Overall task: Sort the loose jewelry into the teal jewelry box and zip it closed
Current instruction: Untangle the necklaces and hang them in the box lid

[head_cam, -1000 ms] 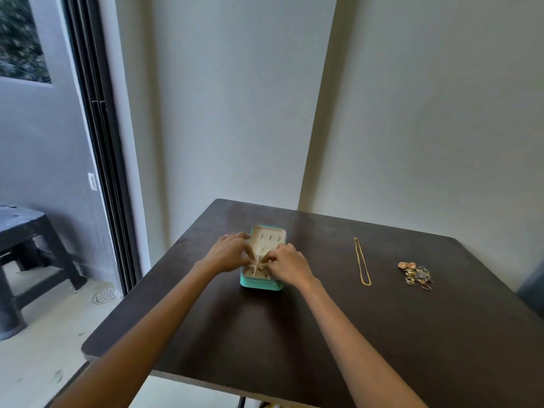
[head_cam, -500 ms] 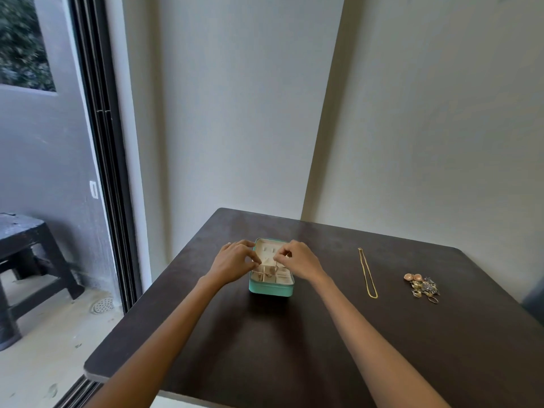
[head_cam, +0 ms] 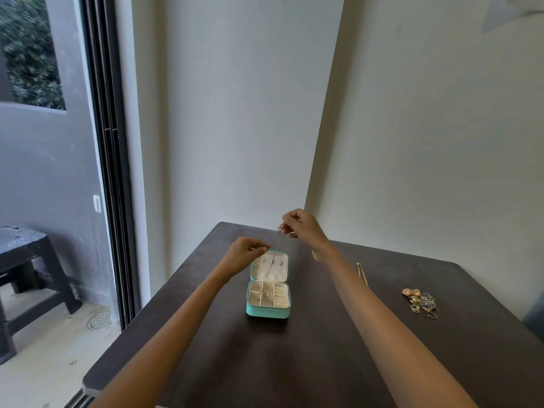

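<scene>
While the right hand (head_cam: 303,228) hovers raised above the far edge of the table (head_cam: 323,363), its thumb and forefinger pinch the top of a fine chain (head_cam: 278,242), close beside a small gold ring on that chain. The chain hangs down from the pinch toward the teal jewelry box (head_cam: 268,312), thin and hard to follow over the lid. The left hand (head_cam: 247,253) sits lower, just over the lid's far left corner, its fingers curled and thumb meeting forefinger; whether the chain runs between them cannot be told.

The box lies unzipped and fully open near the table's middle, the lid flat on the far side and the base nearer, both lined in cream. 1 small gold piece (head_cam: 263,293) rests in the base's left compartment.

To the right, a gold necklace (head_cam: 362,275) lies stretched on the table, partly hidden behind the right forearm. Farther right sits a heap of rings and earrings (head_cam: 421,301), well apart from the box.

Beyond the glass door at left stand a dark stool (head_cam: 26,260) and a floor drain (head_cam: 100,320).
</scene>
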A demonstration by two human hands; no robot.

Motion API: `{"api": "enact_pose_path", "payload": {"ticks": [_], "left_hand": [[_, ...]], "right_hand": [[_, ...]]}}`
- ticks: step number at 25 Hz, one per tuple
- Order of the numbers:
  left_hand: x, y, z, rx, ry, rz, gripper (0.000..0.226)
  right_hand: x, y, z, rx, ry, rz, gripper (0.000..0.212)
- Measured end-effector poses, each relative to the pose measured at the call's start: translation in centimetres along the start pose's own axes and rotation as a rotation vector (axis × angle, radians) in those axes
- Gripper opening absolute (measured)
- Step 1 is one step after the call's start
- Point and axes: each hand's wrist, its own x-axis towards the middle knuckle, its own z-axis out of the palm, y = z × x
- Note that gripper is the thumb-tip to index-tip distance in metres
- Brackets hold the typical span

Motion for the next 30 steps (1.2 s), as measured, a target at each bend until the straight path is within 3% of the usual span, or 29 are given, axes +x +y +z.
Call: {"api": "enact_pose_path", "payload": {"ticks": [5,11,19,26,30], "left_hand": [[0.2,0.5,0.2,0.004,-0.044,0.004,0.025],[0.1,-1.3,0.4,0.274,-0.142,-0.016,0.025],[-0.3,-0.2,0.7,0.069,-0.249,0.000,0.040],[0.0,0.9,-0.1,-0.121,-0.102,0.076,0.009],[0.3,1.8,-0.9,-0.151,0.007,0.081,0.012]], "right_hand": [[0.7,-2.8,-0.6,0.063,0.021,-0.046,0.010],[1.2,-6.1,-1.3,0.105,0.065,-0.111,0.009],[2.2,-9.9,-2.1,0.174,0.103,-0.197,0.009],[2.6,-11.4,-2.3,0.215,0.112,-0.219,0.009],[2.3,-10.8,-2.6,0.312,0.113,-0.189,0.010]]}}
